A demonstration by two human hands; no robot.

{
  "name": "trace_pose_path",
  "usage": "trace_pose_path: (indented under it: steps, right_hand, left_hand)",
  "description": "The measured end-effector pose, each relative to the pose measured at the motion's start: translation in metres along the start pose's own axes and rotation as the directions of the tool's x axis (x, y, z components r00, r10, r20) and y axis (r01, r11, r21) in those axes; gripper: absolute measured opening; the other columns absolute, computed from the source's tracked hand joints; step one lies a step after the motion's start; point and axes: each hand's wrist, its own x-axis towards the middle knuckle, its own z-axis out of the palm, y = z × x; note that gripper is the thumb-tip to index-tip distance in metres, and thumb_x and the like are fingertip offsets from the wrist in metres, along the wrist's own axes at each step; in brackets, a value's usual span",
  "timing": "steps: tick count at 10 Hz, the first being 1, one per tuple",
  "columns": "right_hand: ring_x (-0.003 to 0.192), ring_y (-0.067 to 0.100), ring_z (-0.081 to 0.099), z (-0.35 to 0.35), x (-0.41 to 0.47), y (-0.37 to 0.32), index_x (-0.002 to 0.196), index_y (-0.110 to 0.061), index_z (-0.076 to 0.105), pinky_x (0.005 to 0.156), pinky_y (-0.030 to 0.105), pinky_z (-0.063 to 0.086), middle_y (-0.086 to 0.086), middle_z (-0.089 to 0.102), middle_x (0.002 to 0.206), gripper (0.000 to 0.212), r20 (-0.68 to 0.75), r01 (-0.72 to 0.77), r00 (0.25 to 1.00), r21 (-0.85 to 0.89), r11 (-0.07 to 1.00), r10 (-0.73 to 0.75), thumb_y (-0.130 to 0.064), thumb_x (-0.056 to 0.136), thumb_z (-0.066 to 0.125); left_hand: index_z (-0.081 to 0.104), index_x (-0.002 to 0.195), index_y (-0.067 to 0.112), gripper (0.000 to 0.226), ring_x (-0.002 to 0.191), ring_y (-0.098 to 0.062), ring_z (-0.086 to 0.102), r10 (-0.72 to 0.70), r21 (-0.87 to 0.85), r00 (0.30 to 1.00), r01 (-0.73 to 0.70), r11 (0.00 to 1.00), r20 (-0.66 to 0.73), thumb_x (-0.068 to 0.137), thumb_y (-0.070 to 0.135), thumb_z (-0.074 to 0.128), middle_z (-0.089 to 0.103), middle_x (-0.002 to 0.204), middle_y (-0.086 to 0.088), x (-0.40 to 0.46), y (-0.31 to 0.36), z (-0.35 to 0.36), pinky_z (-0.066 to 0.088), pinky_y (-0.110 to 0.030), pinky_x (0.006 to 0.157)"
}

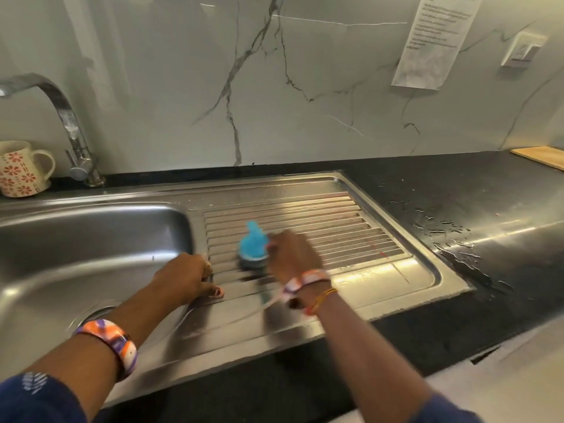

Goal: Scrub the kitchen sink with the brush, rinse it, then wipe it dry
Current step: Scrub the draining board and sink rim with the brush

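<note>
Steel drainboard (305, 215): blurred right hand (293, 254) grips brush (253, 248); left hand (186, 276) curled, resting, holds nothing.

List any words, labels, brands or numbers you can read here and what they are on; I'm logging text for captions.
Paper sheet stuck on the marble wall: several lines of print, too small and blurred to read.
Wall switch plate: no legible marking.
Mug: red flower pattern only, no words.
Blue brush in the right hand: motion-blurred, no readable brand.
Nothing can be quoted.
</note>
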Motion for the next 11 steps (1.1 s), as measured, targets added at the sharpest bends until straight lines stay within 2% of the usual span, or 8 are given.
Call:
trace_pose_path:
  steps: [1,2,3,5,6,7,9,11]
  right_hand:
    - [0.107,0.033,0.059,0.027,-0.019,-0.031,0.119,-0.015,0.061,0.087,0.039,0.049,0.012,0.062,0.117,0.030,-0.012,0.177,0.984,-0.041,0.983,-0.178,-0.020,0.093,0.045]
    - [0.106,0.031,0.061,0.013,-0.010,0.004,0.124,-0.025,0.060,0.083,0.034,0.049,0.009,0.065,0.115,0.034,-0.171,0.200,0.963,-0.050,0.978,-0.206,-0.024,0.096,0.042]
    - [0.105,0.032,0.063,-0.036,0.010,0.086,0.121,-0.018,0.064,0.084,0.032,0.048,0.015,0.067,0.110,0.031,-0.198,-0.025,0.980,-0.114,0.993,0.002,-0.022,0.095,0.047]
    - [0.101,0.033,0.062,-0.093,0.034,0.170,0.115,-0.003,0.065,0.088,0.039,0.049,0.021,0.065,0.112,0.030,-0.314,-0.382,0.876,0.013,0.924,0.367,-0.018,0.095,0.048]
    - [0.103,0.034,0.061,-0.081,0.035,0.152,0.116,-0.001,0.063,0.088,0.038,0.049,0.022,0.064,0.113,0.031,-0.343,-0.363,0.871,0.031,0.931,0.351,-0.017,0.095,0.048]
    - [0.103,0.031,0.064,-0.032,0.021,0.084,0.113,-0.006,0.066,0.085,0.033,0.050,0.019,0.067,0.109,0.030,-0.276,-0.111,0.955,-0.007,0.994,0.105,-0.018,0.094,0.046]
    - [0.103,0.032,0.063,0.024,-0.012,-0.010,0.118,-0.022,0.065,0.081,0.033,0.049,0.012,0.067,0.110,0.032,-0.108,0.209,0.972,-0.009,0.978,-0.209,-0.022,0.092,0.045]
    - [0.098,0.028,0.064,-0.016,0.005,0.047,0.119,-0.023,0.065,0.081,0.033,0.049,0.012,0.068,0.109,0.031,-0.131,0.106,0.985,-0.074,0.992,-0.115,-0.023,0.094,0.047]
  left_hand:
    - [0.063,0.095,0.016,0.032,0.079,-0.011,0.052,-0.013,0.034,1.000,0.013,0.999,-0.007,0.083,0.046,0.066,0.062,0.092,-0.003,-0.002,0.003,-0.001,0.040,-0.021,0.069]
    - [0.058,0.078,0.021,0.027,0.075,-0.010,0.053,0.014,0.022,1.000,-0.014,1.000,-0.001,0.084,0.046,0.064,0.056,0.080,0.003,-0.003,-0.001,0.000,0.038,-0.020,0.067]
    - [0.048,0.063,0.021,0.037,0.073,-0.011,0.053,0.031,0.042,0.999,-0.032,0.999,0.014,0.084,0.047,0.063,0.054,0.074,0.004,-0.004,0.000,0.002,0.038,-0.022,0.067]
    - [0.065,0.080,0.011,0.035,0.076,-0.012,0.051,0.033,0.099,0.999,-0.035,0.994,0.019,0.085,0.046,0.062,0.052,0.075,0.003,-0.003,0.006,-0.004,0.040,-0.024,0.069]
    - [0.054,0.066,0.016,0.037,0.075,-0.012,0.049,0.019,0.116,0.998,-0.025,0.993,0.052,0.085,0.045,0.063,0.051,0.077,0.002,-0.001,0.010,-0.008,0.036,-0.022,0.067]
    - [0.062,0.079,0.010,0.038,0.081,-0.017,0.055,-0.010,0.165,0.996,-0.004,0.986,0.084,0.083,0.047,0.065,0.061,0.090,-0.007,0.001,0.015,-0.015,0.041,-0.026,0.070]
    - [0.061,0.112,0.011,0.046,0.089,-0.015,0.057,0.024,0.288,0.994,-0.053,0.956,0.103,0.083,0.046,0.065,0.063,0.105,-0.004,0.004,0.026,-0.023,0.044,-0.023,0.075]
    - [0.061,0.108,0.009,0.045,0.081,-0.013,0.050,0.057,0.343,0.988,-0.104,0.934,0.146,0.084,0.047,0.064,0.057,0.093,-0.002,0.007,0.031,-0.025,0.040,-0.023,0.073]
